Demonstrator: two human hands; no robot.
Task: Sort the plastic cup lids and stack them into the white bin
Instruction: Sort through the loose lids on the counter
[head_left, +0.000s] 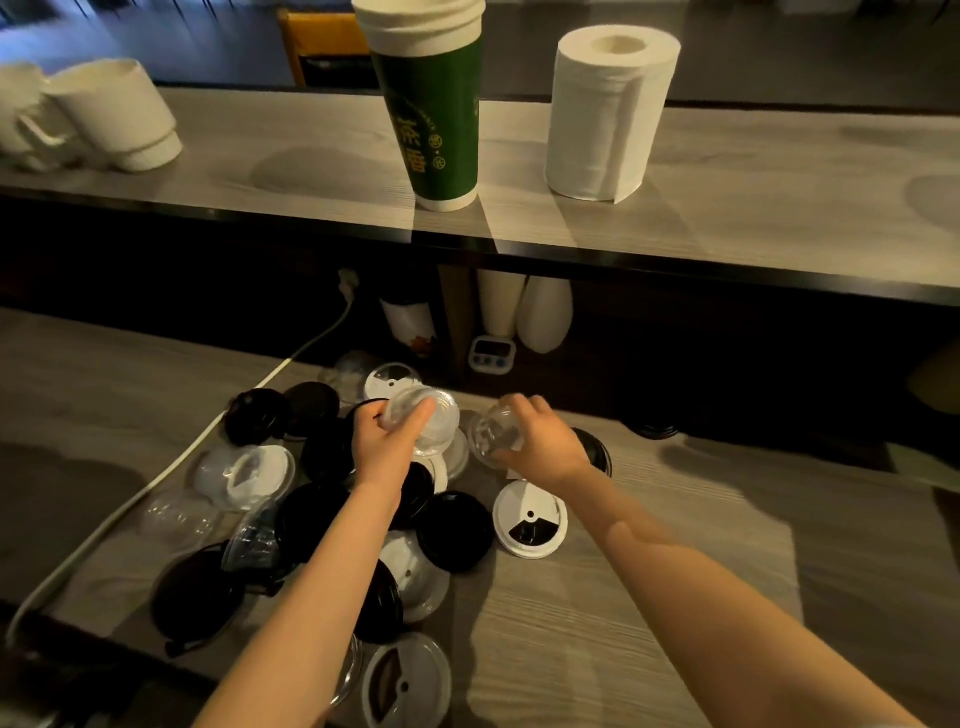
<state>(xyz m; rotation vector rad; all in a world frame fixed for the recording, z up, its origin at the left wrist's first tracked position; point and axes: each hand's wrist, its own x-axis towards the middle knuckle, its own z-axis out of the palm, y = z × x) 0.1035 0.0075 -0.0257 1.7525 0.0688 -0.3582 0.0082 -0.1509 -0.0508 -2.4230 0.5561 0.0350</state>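
Observation:
A heap of plastic cup lids covers the wooden counter (597, 597): black lids (453, 531), white lids with a black sip flap (530, 518) and clear domed lids (252, 540). My left hand (387, 441) grips a clear dome lid (431, 418) above the middle of the heap. To its right my right hand (540, 441) holds another clear dome lid (493, 434) just over the counter. No white bin is in view.
A raised shelf (727, 218) behind the counter carries a green paper cup stack (434, 104), a paper towel roll (608, 109) and white mugs (111, 111). A white cable (156, 478) crosses the counter at left. A small timer (491, 353) and cups stand under the shelf.

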